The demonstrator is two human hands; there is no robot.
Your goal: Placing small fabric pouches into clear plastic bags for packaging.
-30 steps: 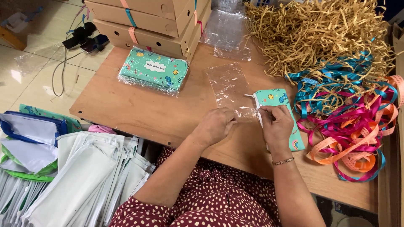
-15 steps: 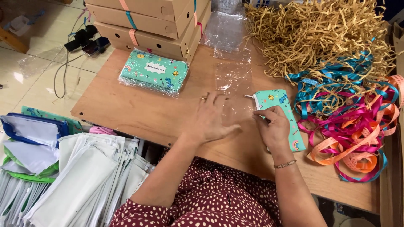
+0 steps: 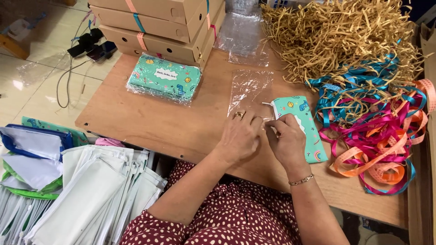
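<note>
A clear plastic bag (image 3: 249, 90) lies flat on the wooden table (image 3: 159, 124). My left hand (image 3: 240, 136) pinches its near edge, fingers curled, a ring on one finger. My right hand (image 3: 286, 139), with a bracelet at the wrist, rests on a teal printed zip pouch (image 3: 303, 122) and meets the left hand's fingertips at the bag's opening. The pouch lies just right of the bag, its white zipper end toward the bag.
A stack of wrapped teal pouches (image 3: 164, 80) sits at the table's left. Cardboard boxes (image 3: 159, 22) stand behind it. Tan paper shred (image 3: 340, 31) and coloured ribbons (image 3: 377, 122) fill the right side. White fabric pouches (image 3: 86, 190) are stacked lower left.
The bag was lifted in my left hand, then laid flat on the table. My left hand spread, then curled back to pinch the bag's near edge beside my right hand.
</note>
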